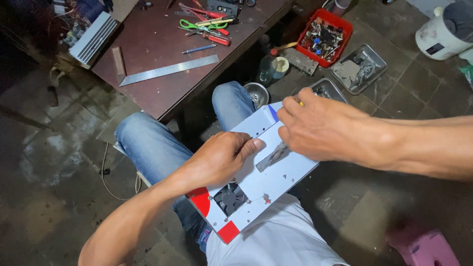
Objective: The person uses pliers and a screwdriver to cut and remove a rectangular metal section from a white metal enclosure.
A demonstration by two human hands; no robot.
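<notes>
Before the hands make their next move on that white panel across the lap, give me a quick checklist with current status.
1. White panel rests across the lap: ok.
2. Left hand holds the panel down, thumb on its face: ok.
3. Right hand grips a yellow-tipped tool: ok; its working end is hidden.
4. Black fan is clear of both hands: ok.
5. Small loose bits lie on the panel and may roll off: not ok.
6. Steel tray beside the knee, contents: cannot tell.
</notes>
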